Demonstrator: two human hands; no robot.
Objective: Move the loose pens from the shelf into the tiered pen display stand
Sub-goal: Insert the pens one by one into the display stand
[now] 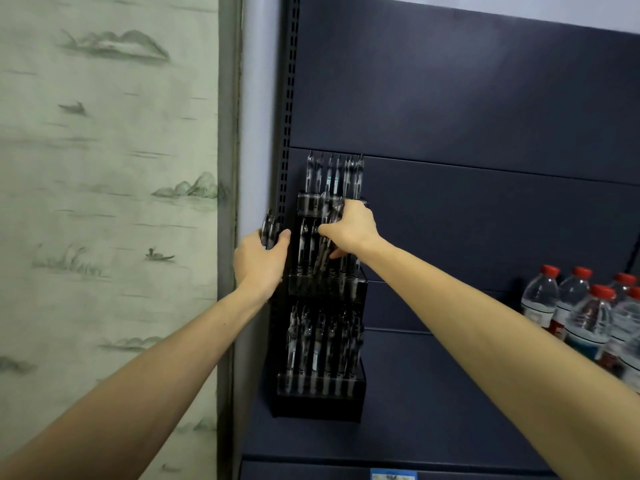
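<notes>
Late in the job, by our reading. We have the tiered pen display stand on the dark shelf, and all three of its steps already carry pens. The bottom tier, well below both hands, looks full across its width. The top tier, just above the right hand, holds a row of upright pens.

Our right hand is at the middle tier, fingers closed around a small bundle of pens that slant down into that tier; they are not yet standing straight. Pens already stand in that tier, just left of the hand.

Our left hand is beside the stand's left edge, clamped on a few more pens, tips poking up above the fingers.

What is left, as we judge it: seat the right-hand bundle, then the left-hand lot. No loose pens show on the shelf itself.

Water bottles stand far right of the right hand, well apart from the work.
</notes>
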